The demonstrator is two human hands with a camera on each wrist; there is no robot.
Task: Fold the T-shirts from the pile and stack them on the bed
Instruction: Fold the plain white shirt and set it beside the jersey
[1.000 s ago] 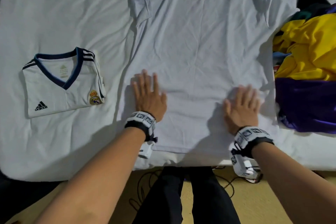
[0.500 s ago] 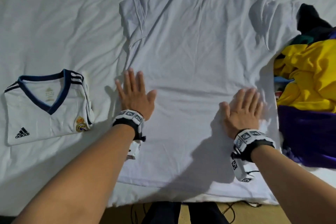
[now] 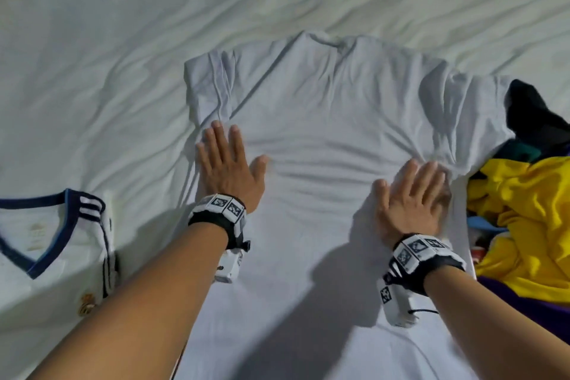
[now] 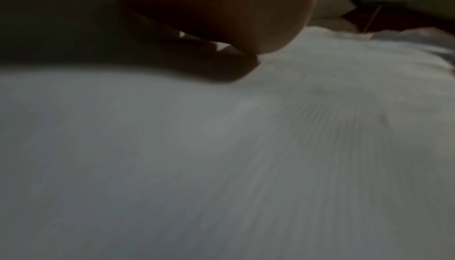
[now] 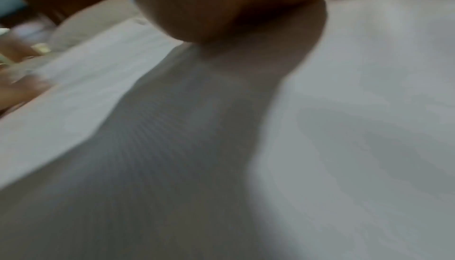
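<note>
A plain white T-shirt (image 3: 324, 120) lies spread flat on the bed, collar away from me, both sleeves bunched inward. My left hand (image 3: 226, 160) presses flat on its left side just below the sleeve, fingers straight. My right hand (image 3: 413, 194) presses flat on its right side below the other sleeve. A folded white football jersey (image 3: 52, 259) with a navy V-collar lies at the left. The unfolded pile (image 3: 524, 210), yellow, purple and black, sits at the right edge. Both wrist views show only blurred white cloth (image 4: 246, 147) (image 5: 344, 127) under the heel of each hand.
The wrinkled white bedsheet (image 3: 123, 40) stretches beyond the shirt to the far side. The pile's yellow cloth touches the shirt's right sleeve.
Both hands have slid up the shirt from near the hem to just under the sleeves, smoothing it. The view has shifted forward, so the bed's near edge and floor are out of sight.
</note>
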